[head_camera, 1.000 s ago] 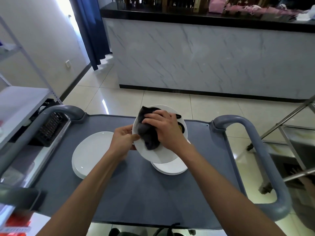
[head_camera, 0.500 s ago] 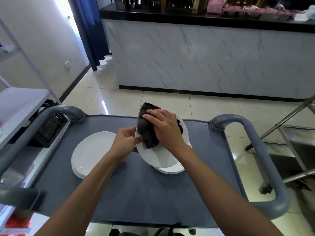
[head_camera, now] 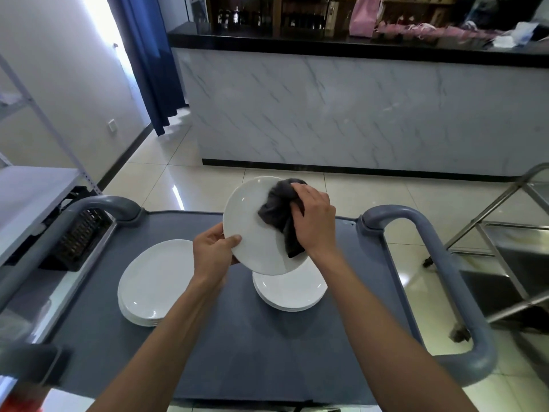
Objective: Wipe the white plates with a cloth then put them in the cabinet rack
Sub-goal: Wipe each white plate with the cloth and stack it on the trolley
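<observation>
Fingers of left hand (head_camera: pixel 214 251) clamped rim of tilted white plate (head_camera: pixel 252 230) above cart (head_camera: pixel 237 352); right hand (head_camera: pixel 313 223) gripped dark cloth (head_camera: pixel 280 214) against plate face. Step judged: wiping. Next: finish wipe, carry plate to rack, not in view.

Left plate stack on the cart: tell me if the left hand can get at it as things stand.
Probably not yet. The left hand grips the rim of the raised plate; the left plate stack lies uncovered just beside it, so once freed, yes.
</observation>
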`<state>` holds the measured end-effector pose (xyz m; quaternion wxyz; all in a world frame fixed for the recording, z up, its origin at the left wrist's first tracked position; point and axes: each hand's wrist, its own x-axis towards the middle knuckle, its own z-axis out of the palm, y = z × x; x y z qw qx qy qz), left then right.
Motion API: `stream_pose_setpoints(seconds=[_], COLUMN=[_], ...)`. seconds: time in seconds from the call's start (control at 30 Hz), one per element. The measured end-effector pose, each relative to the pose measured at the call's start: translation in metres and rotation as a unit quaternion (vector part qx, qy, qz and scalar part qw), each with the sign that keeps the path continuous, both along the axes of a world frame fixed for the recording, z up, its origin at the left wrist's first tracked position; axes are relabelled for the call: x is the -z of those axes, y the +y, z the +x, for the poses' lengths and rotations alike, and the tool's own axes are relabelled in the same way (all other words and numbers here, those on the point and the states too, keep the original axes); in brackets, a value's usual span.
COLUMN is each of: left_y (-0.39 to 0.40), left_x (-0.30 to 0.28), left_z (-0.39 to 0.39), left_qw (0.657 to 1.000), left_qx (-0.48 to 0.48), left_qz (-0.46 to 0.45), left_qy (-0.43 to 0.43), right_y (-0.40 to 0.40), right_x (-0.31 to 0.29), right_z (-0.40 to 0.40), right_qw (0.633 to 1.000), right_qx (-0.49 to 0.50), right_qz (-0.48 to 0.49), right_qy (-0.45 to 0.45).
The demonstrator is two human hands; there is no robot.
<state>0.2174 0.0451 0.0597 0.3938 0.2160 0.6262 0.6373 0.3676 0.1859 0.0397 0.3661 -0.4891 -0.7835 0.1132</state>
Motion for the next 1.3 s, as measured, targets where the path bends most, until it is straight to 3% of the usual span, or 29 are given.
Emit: stream_pose_setpoints(seconds=[0.37, 0.63, 0.9, 1.1, 1.3], left_y=[0.018, 0.020, 0.014, 0.011, 0.007], left_x=[-0.014, -0.021, -0.026, -0.033, -0.037], left_z=[0.007, -0.004, -0.035, -0.060, -0.078], left_qw=[0.993, 0.992, 0.995, 0.996, 0.996], left_qx=[-0.087, -0.083, -0.045, 0.000, 0.063], left_qz=[0.048, 0.057, 0.048, 0.057, 0.043], left_qy=[-0.059, -0.071, -0.070, -0.063, -0.036], right_y=[-0.044, -0.080, -0.087, -0.072, -0.049], right_x=[0.019, 0.023, 0.025, 0.011, -0.008], right_z=[-0.004, -0.022, -0.032, -0.035, -0.035], right_qw=[0.999, 0.999, 0.997, 0.995, 0.989], right_qx=[0.022, -0.014, -0.035, 0.026, 0.074], right_qz=[-0.027, -0.013, 0.053, 0.092, 0.123], right_qy=[0.034, -0.032, -0.043, -0.006, -0.031])
